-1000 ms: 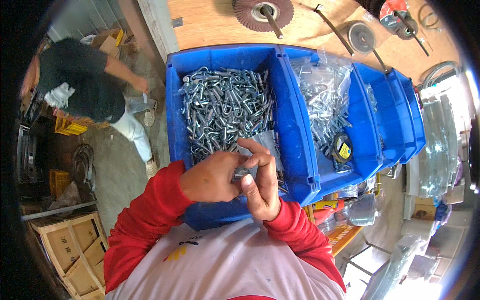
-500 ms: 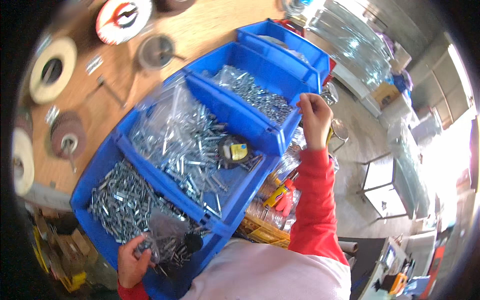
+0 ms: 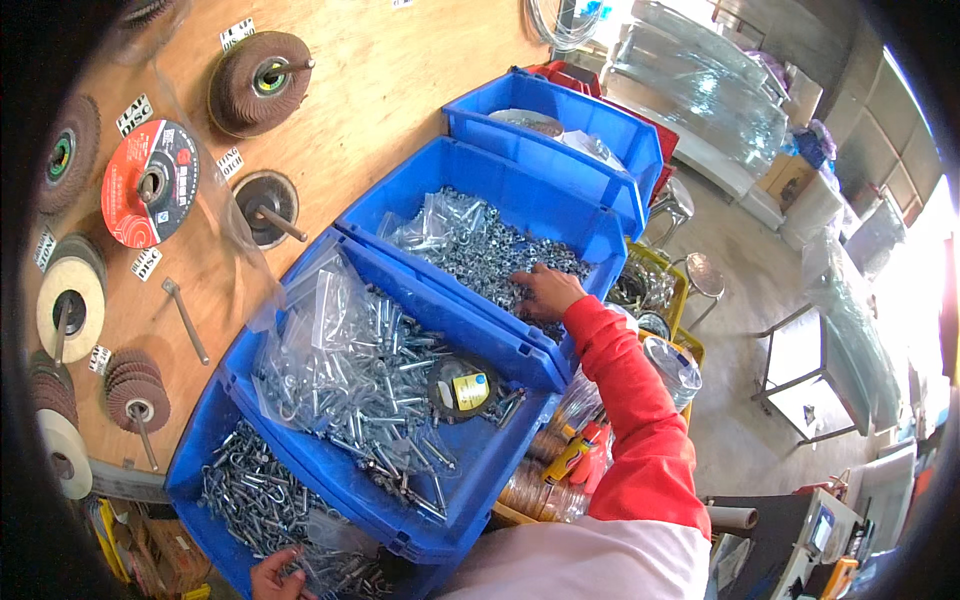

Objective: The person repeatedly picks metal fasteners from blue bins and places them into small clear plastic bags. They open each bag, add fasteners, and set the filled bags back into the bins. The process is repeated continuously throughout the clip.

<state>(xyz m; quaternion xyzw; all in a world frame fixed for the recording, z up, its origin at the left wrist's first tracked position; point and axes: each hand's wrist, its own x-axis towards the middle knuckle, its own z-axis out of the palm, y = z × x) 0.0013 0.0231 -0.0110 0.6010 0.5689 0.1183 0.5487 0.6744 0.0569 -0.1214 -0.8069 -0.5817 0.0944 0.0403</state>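
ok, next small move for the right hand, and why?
Probably pinch a few small metal parts with the right hand: it's down at their surface in the blue bin, and no held part shows clearly.

We see our red sleeve (image 3: pixel 640 400), silvery fasteners (image 3: pixel 490 245), a black-and-yellow disc (image 3: pixel 461 388) near the right edge of its blue bin (image 3: pixel 495 465).

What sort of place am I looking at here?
Probably a workshop or its parts store: blue bins hold loose metal fasteners, and abrasive discs sit on pegs along a wooden board.
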